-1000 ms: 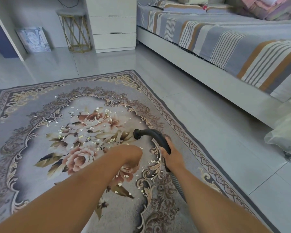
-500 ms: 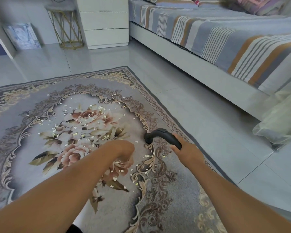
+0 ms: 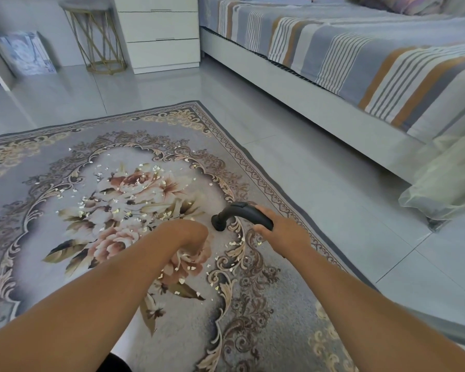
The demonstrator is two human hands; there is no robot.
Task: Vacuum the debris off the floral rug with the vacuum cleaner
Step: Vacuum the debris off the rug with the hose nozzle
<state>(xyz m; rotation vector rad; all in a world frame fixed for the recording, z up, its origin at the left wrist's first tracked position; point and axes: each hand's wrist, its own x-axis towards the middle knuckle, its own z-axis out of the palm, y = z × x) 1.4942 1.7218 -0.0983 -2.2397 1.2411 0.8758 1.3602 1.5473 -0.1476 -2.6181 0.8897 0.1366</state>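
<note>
right hand (image 3: pixel 285 234) grips the vacuum handle (image 3: pixel 240 211) (debris (image 3: pixel 134 200) on rug (image 3: pixel 253 318)).

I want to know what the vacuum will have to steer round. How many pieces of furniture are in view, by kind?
Bed: 1
White drawer unit: 1
Gold wire-frame side table: 1
Total: 3

Your forearms (image 3: pixel 97 299) are bare along their whole visible length; your left hand (image 3: pixel 191 234) and right hand (image 3: pixel 285 234) are bare too.
</note>
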